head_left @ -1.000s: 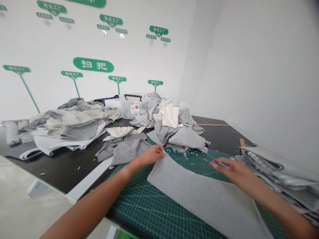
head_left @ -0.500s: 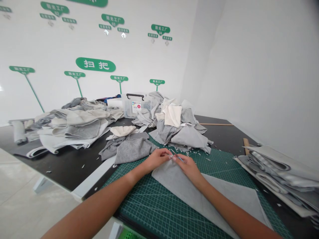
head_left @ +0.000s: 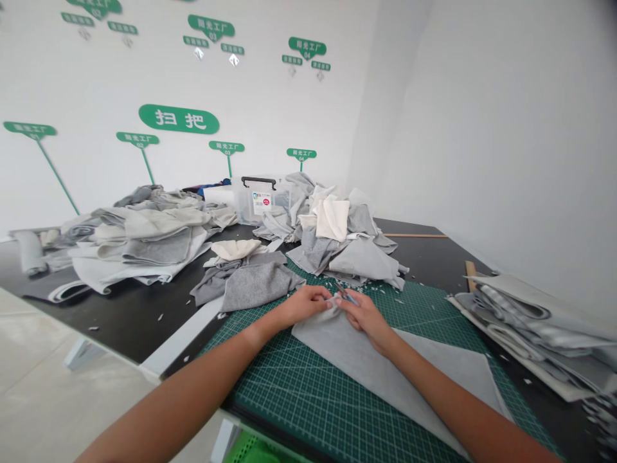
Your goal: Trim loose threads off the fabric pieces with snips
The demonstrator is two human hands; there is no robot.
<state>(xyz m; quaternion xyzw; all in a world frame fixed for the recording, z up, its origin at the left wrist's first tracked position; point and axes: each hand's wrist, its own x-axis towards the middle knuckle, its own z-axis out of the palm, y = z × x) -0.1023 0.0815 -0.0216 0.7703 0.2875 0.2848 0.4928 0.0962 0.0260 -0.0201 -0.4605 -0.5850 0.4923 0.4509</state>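
Observation:
My left hand [head_left: 307, 305] pinches the far corner of a light grey cloth [head_left: 332, 341], fingers closed. Close beside it, my right hand [head_left: 367, 321] is closed around small scissors [head_left: 348, 295] with a blue handle, whose blades point up and left. The fingertips of both hands nearly meet at the cloth's edge. The cloth lies on a green cutting mat [head_left: 289, 392] and stretches toward the lower right, partly under my right forearm. Small fabric scraps [head_left: 366, 285] are scattered on the mat just beyond my hands.
A dark grey folded cloth [head_left: 260, 285] lies left of my hands. Heaps of grey cloth [head_left: 144, 244] cover the back left, with another pile [head_left: 361, 257] beyond the mat. A clear lidded box [head_left: 245, 209] stands behind. Folded fabric [head_left: 535, 334] is stacked at the right.
The scissors and my right hand have shifted slightly right, a little away from the left fingertips. My left hand keeps its pinch on the cloth. The view has tilted slightly.

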